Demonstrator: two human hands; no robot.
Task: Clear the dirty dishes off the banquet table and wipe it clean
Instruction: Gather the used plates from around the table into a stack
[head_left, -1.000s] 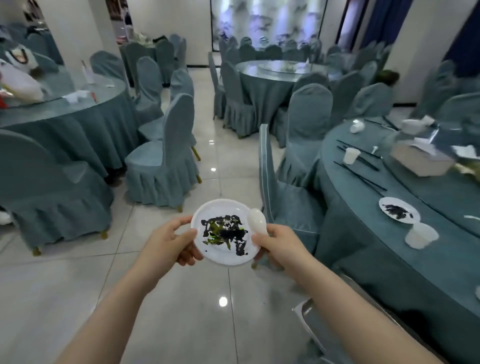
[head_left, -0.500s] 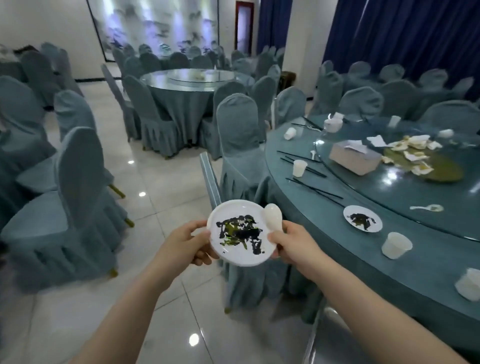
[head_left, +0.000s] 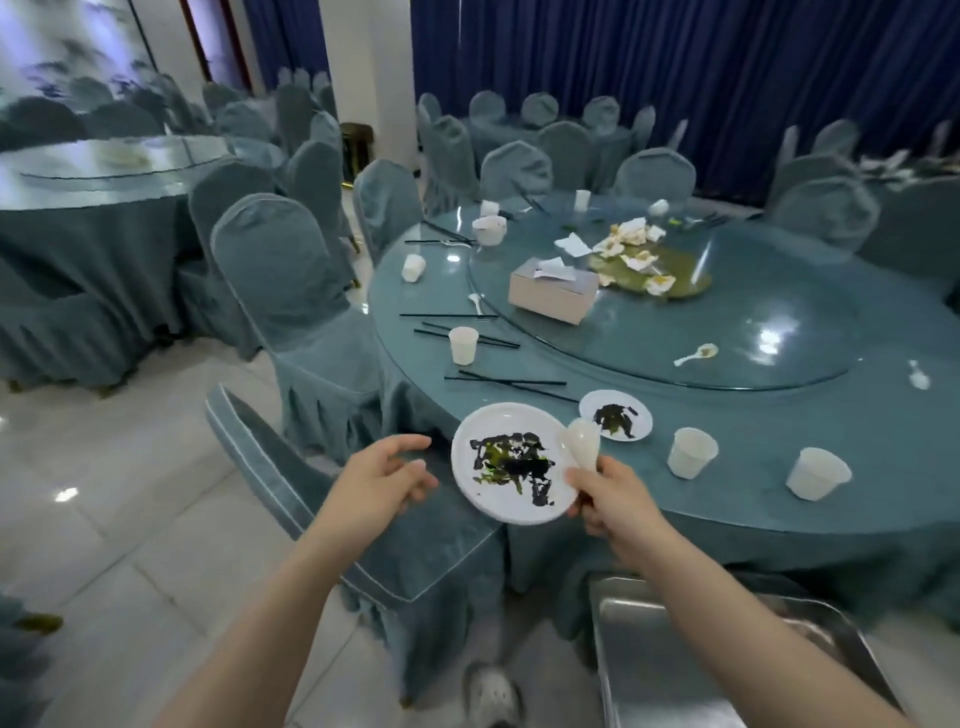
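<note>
My right hand (head_left: 613, 499) grips a white plate (head_left: 488, 499) smeared with dark and green leftovers, together with a white spoon (head_left: 581, 441), just off the near edge of the round banquet table (head_left: 779, 499). My left hand (head_left: 382, 475) hovers a little left of the plate, fingers loosely curled and apart from it. On the table lie a second dirty plate (head_left: 597, 413), several white cups (head_left: 691, 452), black chopsticks (head_left: 511, 383), spoons and crumpled napkins (head_left: 631, 234) on a green spill.
A tissue box (head_left: 553, 291) stands on the glass turntable (head_left: 779, 332). A metal cart tray (head_left: 675, 660) is at the bottom right. A covered chair (head_left: 291, 260) and a tipped chair (head_left: 291, 493) stand beside the table. Other tables and chairs fill the hall.
The view has swung right onto the dirty table. My left hand has let go of the plate, which my right hand now holds alone, closer to the table.
</note>
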